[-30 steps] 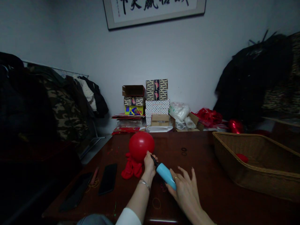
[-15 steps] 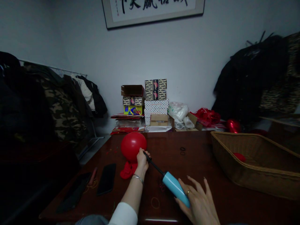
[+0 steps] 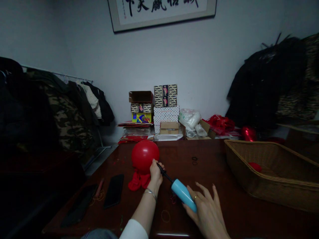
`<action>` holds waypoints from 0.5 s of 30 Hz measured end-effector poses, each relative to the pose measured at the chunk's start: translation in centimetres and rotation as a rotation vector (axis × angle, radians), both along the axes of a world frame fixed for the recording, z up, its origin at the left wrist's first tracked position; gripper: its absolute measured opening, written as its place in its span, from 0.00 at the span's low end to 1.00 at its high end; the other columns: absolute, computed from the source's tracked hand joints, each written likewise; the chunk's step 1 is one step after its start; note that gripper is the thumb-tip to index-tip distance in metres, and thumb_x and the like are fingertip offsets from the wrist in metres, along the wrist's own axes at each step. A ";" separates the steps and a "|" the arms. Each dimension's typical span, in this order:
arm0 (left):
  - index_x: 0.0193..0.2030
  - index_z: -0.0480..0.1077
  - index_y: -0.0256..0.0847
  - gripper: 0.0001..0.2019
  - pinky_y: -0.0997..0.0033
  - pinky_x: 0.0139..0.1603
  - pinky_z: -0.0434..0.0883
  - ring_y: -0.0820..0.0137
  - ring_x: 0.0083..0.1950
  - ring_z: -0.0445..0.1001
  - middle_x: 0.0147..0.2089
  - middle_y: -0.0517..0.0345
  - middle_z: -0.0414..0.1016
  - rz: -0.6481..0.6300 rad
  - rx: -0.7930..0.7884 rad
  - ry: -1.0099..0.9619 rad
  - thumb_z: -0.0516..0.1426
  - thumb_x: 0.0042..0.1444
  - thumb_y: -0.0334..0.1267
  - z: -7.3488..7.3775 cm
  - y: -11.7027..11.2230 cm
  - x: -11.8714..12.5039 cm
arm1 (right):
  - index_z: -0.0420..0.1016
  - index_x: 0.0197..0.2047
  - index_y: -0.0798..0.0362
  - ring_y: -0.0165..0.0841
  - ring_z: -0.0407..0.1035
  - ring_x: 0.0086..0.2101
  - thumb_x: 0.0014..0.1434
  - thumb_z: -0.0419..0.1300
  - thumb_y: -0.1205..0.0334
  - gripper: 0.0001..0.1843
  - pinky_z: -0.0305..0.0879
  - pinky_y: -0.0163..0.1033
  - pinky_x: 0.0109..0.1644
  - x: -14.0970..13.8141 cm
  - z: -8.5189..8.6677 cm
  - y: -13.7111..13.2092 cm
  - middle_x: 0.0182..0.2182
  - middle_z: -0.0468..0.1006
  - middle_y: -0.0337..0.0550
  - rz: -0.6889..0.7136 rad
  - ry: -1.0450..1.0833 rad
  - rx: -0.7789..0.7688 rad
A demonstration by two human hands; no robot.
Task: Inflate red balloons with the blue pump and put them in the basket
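A round, inflated red balloon [image 3: 145, 155] is above the table, just beyond my left hand [image 3: 156, 172]. That hand is closed at the balloon's neck, around the black nozzle end of a hand pump [image 3: 183, 194] with a light blue barrel; the exact pinch is hidden by the fingers. My right hand [image 3: 205, 205] has the barrel's near end between thumb and palm, its other fingers stretched out. Limp red balloons [image 3: 138, 180] lie below the inflated one.
A wicker basket [image 3: 269, 179] with a red item [image 3: 255, 166] inside stands at the right. At the left lies a black phone [image 3: 114, 191]. Rubber bands [image 3: 165, 216] are scattered on the dark table [image 3: 199, 149]. Boxes [image 3: 166, 116] are stacked behind it.
My right hand and the blue barrel have moved up and left, while my left hand and the balloon shifted slightly right. Less of the black rod shows between my hands.
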State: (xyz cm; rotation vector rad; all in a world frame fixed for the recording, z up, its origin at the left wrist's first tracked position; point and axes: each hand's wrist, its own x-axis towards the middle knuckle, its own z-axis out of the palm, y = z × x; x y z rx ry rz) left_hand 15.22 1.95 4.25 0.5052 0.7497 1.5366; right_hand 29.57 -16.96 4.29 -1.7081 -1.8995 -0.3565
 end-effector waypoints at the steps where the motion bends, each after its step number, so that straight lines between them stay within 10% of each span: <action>1: 0.28 0.57 0.41 0.16 0.78 0.17 0.56 0.78 0.15 0.58 0.17 0.68 0.56 -0.006 0.003 0.003 0.55 0.55 0.50 -0.1 -0.1 0.2 | 0.70 0.53 0.51 0.46 0.63 0.53 0.53 0.61 0.54 0.24 0.28 0.63 0.63 -0.4 0.4 0.3 0.39 0.79 0.43 -0.010 0.026 -0.022; 15: 0.26 0.57 0.41 0.16 0.78 0.17 0.56 0.78 0.15 0.58 0.16 0.68 0.56 0.009 -0.046 0.039 0.55 0.55 0.49 -0.6 -1.0 0.7 | 0.71 0.53 0.50 0.46 0.63 0.53 0.52 0.62 0.53 0.25 0.28 0.61 0.64 -2.6 0.9 2.1 0.37 0.80 0.44 -0.034 0.090 -0.082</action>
